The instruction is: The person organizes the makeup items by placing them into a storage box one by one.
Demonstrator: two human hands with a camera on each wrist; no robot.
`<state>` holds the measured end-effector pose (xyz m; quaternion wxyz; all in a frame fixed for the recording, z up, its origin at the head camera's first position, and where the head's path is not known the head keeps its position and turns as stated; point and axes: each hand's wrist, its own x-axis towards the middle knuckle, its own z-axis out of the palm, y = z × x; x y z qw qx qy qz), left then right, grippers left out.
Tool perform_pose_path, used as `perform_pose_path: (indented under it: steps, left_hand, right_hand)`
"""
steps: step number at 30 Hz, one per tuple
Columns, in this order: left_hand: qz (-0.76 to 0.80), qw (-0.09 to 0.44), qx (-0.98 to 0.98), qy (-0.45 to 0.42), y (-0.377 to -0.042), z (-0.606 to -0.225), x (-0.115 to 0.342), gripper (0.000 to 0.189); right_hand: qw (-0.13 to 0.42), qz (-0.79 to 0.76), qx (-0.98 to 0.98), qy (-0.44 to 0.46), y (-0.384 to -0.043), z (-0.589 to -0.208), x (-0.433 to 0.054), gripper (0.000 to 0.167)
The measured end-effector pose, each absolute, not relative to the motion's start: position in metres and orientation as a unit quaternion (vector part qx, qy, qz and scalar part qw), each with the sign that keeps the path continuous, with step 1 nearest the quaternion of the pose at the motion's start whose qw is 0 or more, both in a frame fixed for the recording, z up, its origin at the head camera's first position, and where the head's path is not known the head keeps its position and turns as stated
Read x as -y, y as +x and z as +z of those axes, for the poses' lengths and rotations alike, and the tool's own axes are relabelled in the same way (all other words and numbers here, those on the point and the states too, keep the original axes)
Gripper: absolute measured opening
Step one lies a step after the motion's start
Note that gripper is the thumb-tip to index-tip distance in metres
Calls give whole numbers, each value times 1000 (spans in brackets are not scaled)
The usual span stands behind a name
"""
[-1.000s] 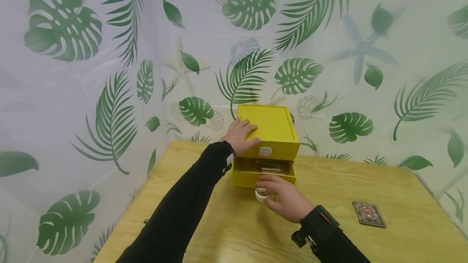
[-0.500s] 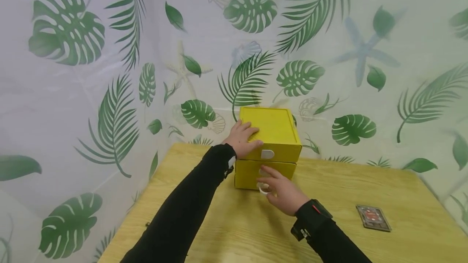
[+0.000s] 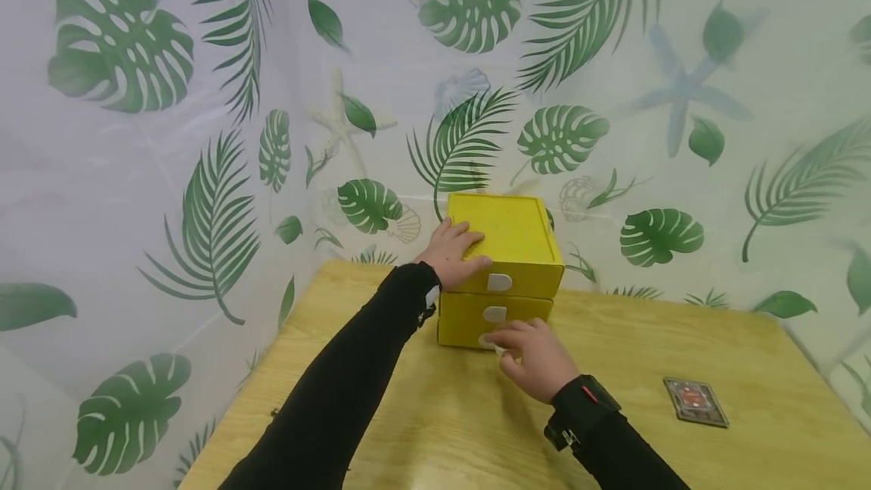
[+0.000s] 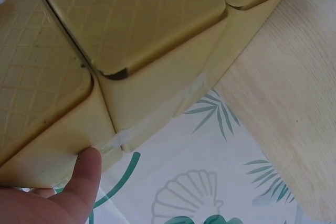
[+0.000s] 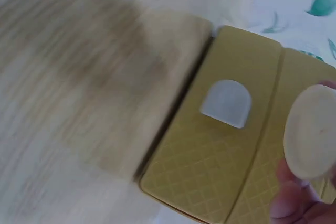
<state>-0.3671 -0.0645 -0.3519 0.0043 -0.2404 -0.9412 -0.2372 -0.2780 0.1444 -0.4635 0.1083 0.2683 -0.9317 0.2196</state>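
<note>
A small yellow drawer box [image 3: 503, 229] stands on the table, its drawers pushed in and fronted by white tab handles [image 5: 228, 103]. My left hand [image 3: 452, 254] rests on the left edge of its top with fingers spread; in the left wrist view a finger [image 4: 84, 177] touches the box's side. In front of the lower drawer, my right hand [image 3: 540, 361] pinches a round white lid-like disc [image 5: 310, 132] between thumb and fingers. From the head view that disc is mostly hidden behind the fingers.
A flat dark-edged card [image 3: 695, 401] with a red and white centre lies to the right on the wooden table [image 3: 612, 445]. Behind the box hangs a leaf-patterned white sheet [image 3: 592, 36]. A tiny dark speck [image 3: 275, 412] shows beside the left sleeve.
The lower drawer, open one second ago with items showing inside, is now shut. My right hand, still holding the white disc, has drawn slightly right from its front. My left hand stays put.
</note>
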Motion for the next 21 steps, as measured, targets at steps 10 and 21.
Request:
perform_pose_path:
  steps: [10, 21]
  left_hand:
    - [-241, 5, 940, -241, -366, -350, 65, 58]
    - [-246, 10, 938, -244, -367, -352, 66, 58]
  right_hand:
    - [116, 168, 960, 191, -287, -490, -130, 5]
    - [94, 112, 978, 148, -298, -500, -123, 33]
